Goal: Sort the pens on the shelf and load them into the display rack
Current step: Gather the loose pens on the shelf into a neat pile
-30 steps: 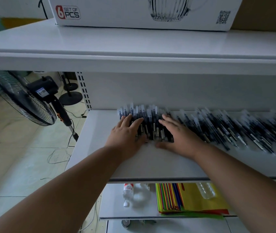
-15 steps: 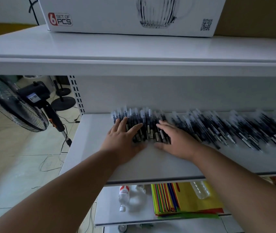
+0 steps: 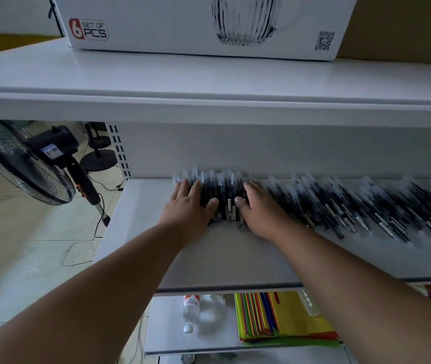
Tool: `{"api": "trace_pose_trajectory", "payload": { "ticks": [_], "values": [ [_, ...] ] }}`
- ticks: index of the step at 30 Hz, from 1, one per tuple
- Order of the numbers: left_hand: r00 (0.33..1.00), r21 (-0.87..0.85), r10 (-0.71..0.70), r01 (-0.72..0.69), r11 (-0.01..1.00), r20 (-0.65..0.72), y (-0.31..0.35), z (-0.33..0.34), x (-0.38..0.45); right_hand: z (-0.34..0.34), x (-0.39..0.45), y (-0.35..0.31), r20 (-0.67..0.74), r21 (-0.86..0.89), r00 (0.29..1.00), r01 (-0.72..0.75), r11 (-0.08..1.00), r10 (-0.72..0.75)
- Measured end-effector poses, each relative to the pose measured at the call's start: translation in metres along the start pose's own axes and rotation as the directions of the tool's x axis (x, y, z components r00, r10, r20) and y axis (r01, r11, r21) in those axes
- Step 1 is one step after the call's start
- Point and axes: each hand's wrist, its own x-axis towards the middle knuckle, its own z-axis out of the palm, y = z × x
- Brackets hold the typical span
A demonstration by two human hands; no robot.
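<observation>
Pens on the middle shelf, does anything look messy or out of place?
Yes. The pens to the right lie slanted and overlapping in a loose sprawl, unlike the straight, packed bunch between the left hand and right hand. On the lower shelf, a water bottle lies tipped over.

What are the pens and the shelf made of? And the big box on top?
Pens: probably plastic, dark barrels with clear, glinting caps; blurred, so unsure.
Shelf: looks like white painted metal, smooth, thin-edged, with a slotted upright.
Box: seems to be printed cardboard, matte white with folded edges.
</observation>
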Motion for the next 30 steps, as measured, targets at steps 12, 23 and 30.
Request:
{"api": "trace_pose_trajectory", "payload": {
  "ticks": [12,23,30],
  "values": [
    [1.000,-0.043,0.001,-0.001,0.999,-0.012,0.012,0.004,0.005,-0.012,0.010,-0.002,0.085,0.108,0.994,-0.080,0.991,0.071],
    [0.996,-0.156,0.011,-0.024,0.987,-0.083,0.008,-0.001,-0.005,-0.024,-0.011,-0.012,-0.068,0.114,0.997,0.036,0.993,-0.028],
    [0.985,0.000,0.154,-0.154,0.988,-0.081,0.011,-0.005,-0.027,-0.046,-0.037,-0.019,-0.269,0.029,0.958,0.110,0.994,-0.098]
  ]
}}
